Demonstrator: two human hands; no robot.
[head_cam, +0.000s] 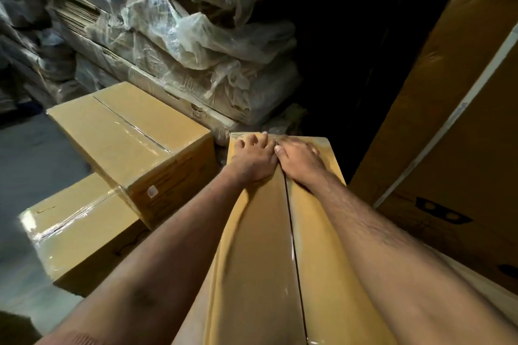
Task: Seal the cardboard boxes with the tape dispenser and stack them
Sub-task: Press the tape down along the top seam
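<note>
A long cardboard box (pixel 252 246) stretches away from me, with clear tape running along its centre seam. My left hand (pixel 253 157) presses flat on the left flap near the far end, fingers spread and reaching the far edge. Beside it, my right hand (pixel 300 158) lies flat on the right flap, fingers reaching toward the far edge. To the left stand two taped boxes: one (pixel 123 134) sits partly on top of a lower one (pixel 75 230). No tape dispenser is in view.
Plastic-wrapped bundles of flat cardboard (pixel 182 45) are piled at the back left. A tall brown carton (pixel 448 98) with a white strap leans at the right. Between them lies a dark gap. Grey floor (pixel 30 159) shows at the left.
</note>
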